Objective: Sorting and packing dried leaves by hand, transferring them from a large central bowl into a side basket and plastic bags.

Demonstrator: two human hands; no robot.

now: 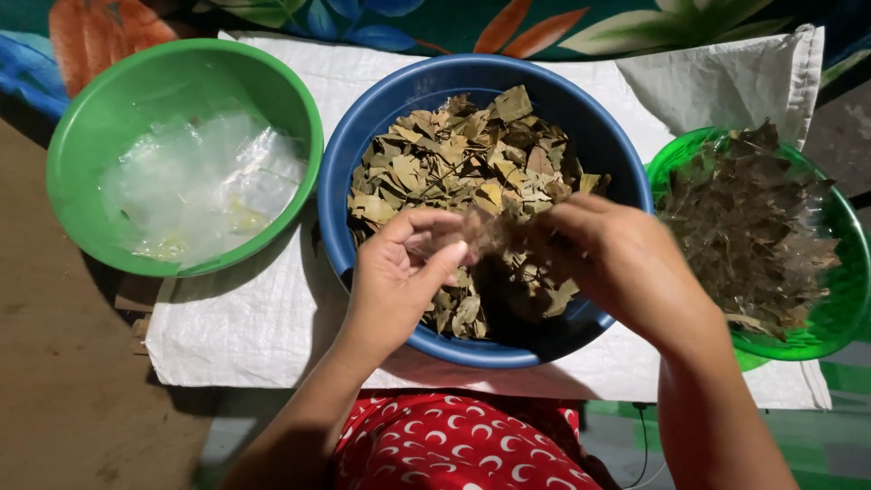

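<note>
You're pinching one dry leaf (485,231) between left hand (404,272) and right hand (617,263), fingers closed on it, over the blue bowl (363,136). Keep gripping lightly; it's brittle, likely crumbling.

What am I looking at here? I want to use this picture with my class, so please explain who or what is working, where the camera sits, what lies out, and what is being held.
There is no machine here: a person works with two bare hands. The single picture comes from a camera worn on the person's head, looking down.

The left hand and right hand meet over a blue bowl of dry, greenish-brown leaves. Together they pinch a small brownish leaf piece, blurred in the picture.

To the left stands a green bowl holding clear plastic sheets. To the right, a see-through green basket holds darker, finer leaf bits.

All three rest on a white woven sheet. At the bottom edge is red cloth with white crescents, on the person's lap.
</note>
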